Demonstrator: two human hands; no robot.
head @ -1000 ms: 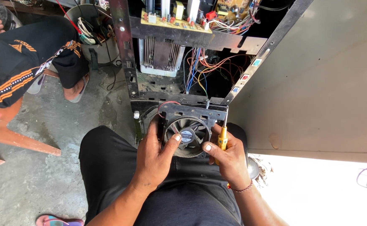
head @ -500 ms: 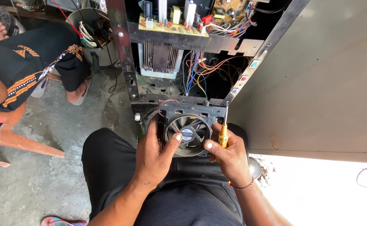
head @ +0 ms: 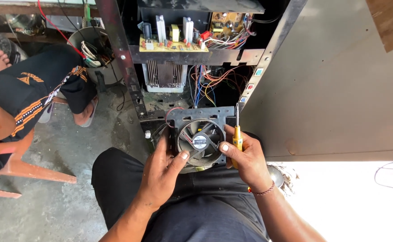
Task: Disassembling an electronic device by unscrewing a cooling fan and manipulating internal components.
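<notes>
While left hand (head: 163,172) clamps round black plastic fan (head: 200,142), right hand (head: 246,157) grips yellow-handled screwdriver (head: 237,134).

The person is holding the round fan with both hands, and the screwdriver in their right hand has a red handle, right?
Almost. The head view shows both the left hand and the right hand on the fan, but the screwdriver in the right hand has a yellow handle, not red.

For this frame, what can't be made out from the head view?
- Lower part of the cooling fan: covered by the left hand and right hand.
- Yellow screwdriver handle end: hidden in the right hand's grip.
- Fan hub label: too small.
- Seated person at left: cut off by the frame edge.
</notes>
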